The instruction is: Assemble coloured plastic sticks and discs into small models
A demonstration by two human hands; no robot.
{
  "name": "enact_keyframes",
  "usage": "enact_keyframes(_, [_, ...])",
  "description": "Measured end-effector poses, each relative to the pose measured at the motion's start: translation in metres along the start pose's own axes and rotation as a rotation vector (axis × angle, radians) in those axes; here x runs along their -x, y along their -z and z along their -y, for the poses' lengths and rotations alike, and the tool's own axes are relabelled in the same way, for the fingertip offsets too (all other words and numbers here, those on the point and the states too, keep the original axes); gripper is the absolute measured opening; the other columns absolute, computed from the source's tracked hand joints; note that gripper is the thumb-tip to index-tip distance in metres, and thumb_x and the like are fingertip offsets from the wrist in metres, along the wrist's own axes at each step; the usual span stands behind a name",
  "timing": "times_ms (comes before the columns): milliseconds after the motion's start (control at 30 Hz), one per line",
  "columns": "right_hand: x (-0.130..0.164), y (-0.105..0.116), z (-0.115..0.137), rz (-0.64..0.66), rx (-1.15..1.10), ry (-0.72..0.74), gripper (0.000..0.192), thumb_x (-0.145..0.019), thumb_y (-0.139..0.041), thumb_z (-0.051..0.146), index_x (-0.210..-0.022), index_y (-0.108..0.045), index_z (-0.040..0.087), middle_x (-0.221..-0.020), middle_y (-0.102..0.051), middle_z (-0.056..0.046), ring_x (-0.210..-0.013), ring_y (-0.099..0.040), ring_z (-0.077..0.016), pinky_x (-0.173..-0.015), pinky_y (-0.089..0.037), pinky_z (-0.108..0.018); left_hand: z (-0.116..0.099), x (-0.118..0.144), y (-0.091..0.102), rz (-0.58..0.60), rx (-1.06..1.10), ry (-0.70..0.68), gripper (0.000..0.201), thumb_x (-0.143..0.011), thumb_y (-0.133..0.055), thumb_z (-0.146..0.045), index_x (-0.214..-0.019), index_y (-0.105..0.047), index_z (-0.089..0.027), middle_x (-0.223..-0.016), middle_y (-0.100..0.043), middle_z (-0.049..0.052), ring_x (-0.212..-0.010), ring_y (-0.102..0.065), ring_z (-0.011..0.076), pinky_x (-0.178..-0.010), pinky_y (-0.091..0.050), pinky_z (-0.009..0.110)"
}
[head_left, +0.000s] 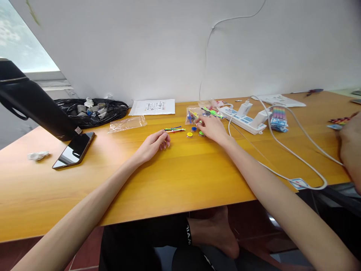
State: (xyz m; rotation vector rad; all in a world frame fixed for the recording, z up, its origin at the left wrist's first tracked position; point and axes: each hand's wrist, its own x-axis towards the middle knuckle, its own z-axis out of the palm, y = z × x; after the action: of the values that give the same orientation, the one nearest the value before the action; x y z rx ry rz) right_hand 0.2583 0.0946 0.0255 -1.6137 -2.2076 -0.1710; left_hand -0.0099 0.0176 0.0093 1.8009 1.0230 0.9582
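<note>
Nearest on the wooden surface (183, 180), the left hand (153, 145) rests with fingers loosely curled, holding nothing, its fingertips just beside the near ends of a few thin coloured sticks (174, 130). The sticks lie flat, bundled roughly parallel, long axis running left to right across the surface. Just right of them sit three small discs: one yellow (189, 134), one blue (194, 128), one green (201, 133). The right hand (211, 128) lies palm down over the green disc, fingers bent; whether it pinches anything I cannot tell. Beyond is a clear bag of coloured parts (193, 115), then a white power strip (242, 119). Far left lies one dark phone (73, 149). The sheet of paper (153, 107) carries print too small to read.
</note>
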Motion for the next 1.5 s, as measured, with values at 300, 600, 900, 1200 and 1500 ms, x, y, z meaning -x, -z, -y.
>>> enact_keyframes(300, [0.001, -0.005, -0.003, -0.035, 0.002, -0.002, 0.020, -0.094, -0.053, 0.027, -0.101, -0.070, 0.020, -0.099, -0.073, -0.010, -0.099, -0.059, -0.0296, -0.089, -0.040, -0.041, -0.016, 0.035, 0.033, -0.148, -0.273, -0.014, 0.028, -0.099, -0.041, -0.043, -0.097, -0.057, -0.020, -0.093, -0.064, 0.003, -0.087, -0.061, 0.0163, -0.083, -0.047, 0.029])
enact_keyframes(600, [0.000, -0.006, 0.018, -0.266, -0.137, 0.096, 0.027, -0.099, -0.042, 0.024, -0.099, -0.068, 0.017, -0.112, -0.066, -0.013, -0.110, -0.055, -0.0285, -0.094, -0.039, -0.041, 0.000, 0.142, 0.115, -0.601, -1.162, 0.018, 0.034, -0.094, -0.043, -0.047, -0.117, -0.053, -0.023, -0.134, -0.055, 0.009, -0.131, -0.044, 0.0287, -0.116, -0.026, 0.047])
enact_keyframes(900, [0.012, 0.001, 0.053, -0.240, -0.308, 0.309, 0.021, -0.099, -0.043, 0.019, -0.094, -0.064, 0.020, -0.096, -0.065, -0.007, -0.098, -0.056, -0.0235, -0.095, -0.036, -0.037, 0.037, 0.167, 0.166, -0.689, -1.240, 0.646, 0.057, -0.091, -0.031, -0.065, -0.131, -0.051, -0.029, -0.156, -0.030, 0.011, -0.142, -0.022, 0.0449, -0.106, -0.028, 0.068])
enact_keyframes(1200, [0.022, 0.002, 0.070, -0.200, -0.416, 0.411, 0.017, -0.098, -0.046, 0.018, -0.093, -0.062, 0.020, -0.094, -0.068, -0.005, -0.094, -0.057, -0.0210, -0.089, -0.036, -0.034, 0.029, 0.165, 0.157, -0.668, -1.173, 0.448, 0.044, -0.094, -0.030, -0.053, -0.115, -0.056, -0.025, -0.141, -0.048, 0.012, -0.136, -0.036, 0.0387, -0.109, -0.030, 0.061])
enact_keyframes(1500, [0.038, 0.005, 0.087, 0.152, -0.475, 0.494, 0.015, -0.092, -0.051, 0.020, -0.078, -0.056, 0.019, -0.074, -0.064, -0.001, -0.064, -0.051, -0.0136, -0.063, -0.030, -0.025, -0.012, 0.123, 0.085, -0.261, -0.855, 0.187, 0.036, -0.095, -0.041, -0.046, -0.070, -0.034, -0.022, -0.064, -0.043, -0.004, -0.061, -0.044, 0.0147, -0.061, -0.035, 0.026])
